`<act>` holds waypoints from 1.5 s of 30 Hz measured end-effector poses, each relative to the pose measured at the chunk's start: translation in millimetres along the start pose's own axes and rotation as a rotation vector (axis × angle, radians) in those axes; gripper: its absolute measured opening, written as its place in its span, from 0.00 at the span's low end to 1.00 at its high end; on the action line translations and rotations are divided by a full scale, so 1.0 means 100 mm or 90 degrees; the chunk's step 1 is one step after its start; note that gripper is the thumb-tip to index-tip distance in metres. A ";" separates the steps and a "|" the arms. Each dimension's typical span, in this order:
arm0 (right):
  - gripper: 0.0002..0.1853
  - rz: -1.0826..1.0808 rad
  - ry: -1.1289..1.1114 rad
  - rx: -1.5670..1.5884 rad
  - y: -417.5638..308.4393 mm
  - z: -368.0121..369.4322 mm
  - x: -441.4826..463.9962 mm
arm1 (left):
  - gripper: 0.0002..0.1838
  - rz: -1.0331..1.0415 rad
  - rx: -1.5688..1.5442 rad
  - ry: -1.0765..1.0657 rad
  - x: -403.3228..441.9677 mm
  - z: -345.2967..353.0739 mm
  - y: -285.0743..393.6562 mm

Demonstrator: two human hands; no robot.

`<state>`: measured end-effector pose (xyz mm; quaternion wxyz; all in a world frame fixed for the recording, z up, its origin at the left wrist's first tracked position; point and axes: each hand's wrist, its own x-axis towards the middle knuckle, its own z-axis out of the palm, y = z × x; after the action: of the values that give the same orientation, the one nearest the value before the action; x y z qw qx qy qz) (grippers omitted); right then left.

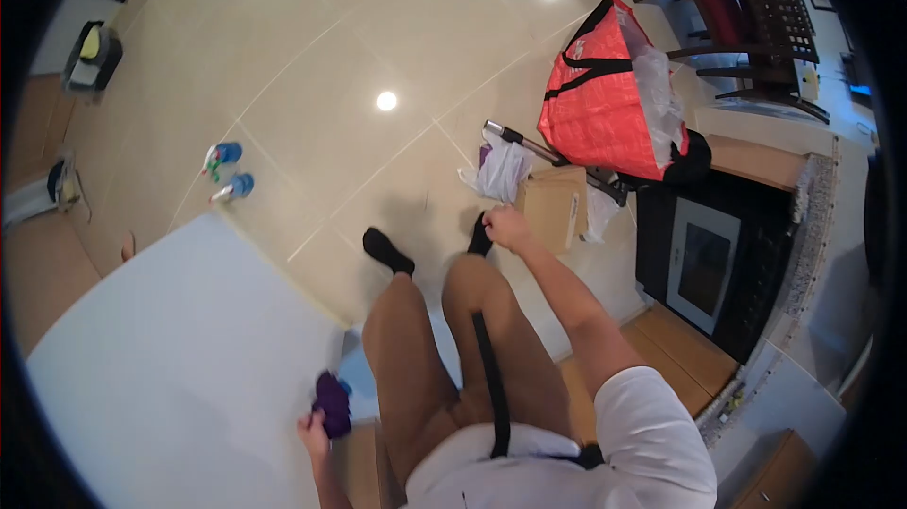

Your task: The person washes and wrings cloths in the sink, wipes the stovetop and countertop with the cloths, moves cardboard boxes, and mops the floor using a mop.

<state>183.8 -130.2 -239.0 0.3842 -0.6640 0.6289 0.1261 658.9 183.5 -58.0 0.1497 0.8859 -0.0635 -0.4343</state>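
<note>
A bunched purple cloth [333, 405] hangs from my left hand [314, 433], whose fingers are closed on its edge. That hand is beside a large white flat panel [179, 339] on the left. Held out in front of my right knee, my right hand [507, 228] has its fingers curled closed. Whether anything is inside them cannot be made out. Below it in view are my right foot in a black sock [480, 235] and a flattened-looking cardboard box [553, 207]. My other black-socked foot [387, 250] is on the tiled floor.
A big red bag [600, 93] stands at the right, with a metal tube [529, 143] and a white plastic bag [504, 169] beside it. Dark chairs [746, 18] and an oven [709, 254] line the right. Two blue bottles [241, 186] are on the floor at left.
</note>
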 end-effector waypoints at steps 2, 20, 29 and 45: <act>0.10 -0.054 -0.012 -0.149 0.22 0.33 0.60 | 0.13 0.031 -0.011 0.001 0.22 0.26 -0.40; 0.11 0.159 0.055 -0.114 1.37 0.99 1.62 | 0.13 -0.003 0.080 -0.006 0.25 1.44 -0.73; 0.14 0.013 0.196 0.283 1.51 -0.99 0.15 | 0.15 0.032 0.151 0.016 -0.51 1.03 -0.48; 0.07 0.057 0.764 0.245 1.19 -2.76 -3.61 | 0.19 0.189 0.079 -0.139 -0.68 1.29 0.48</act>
<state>-78.4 -37.7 140.0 0.0716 -0.5113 0.7736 -0.3674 515.6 127.8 -66.2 0.1496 0.8219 -0.2361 -0.4963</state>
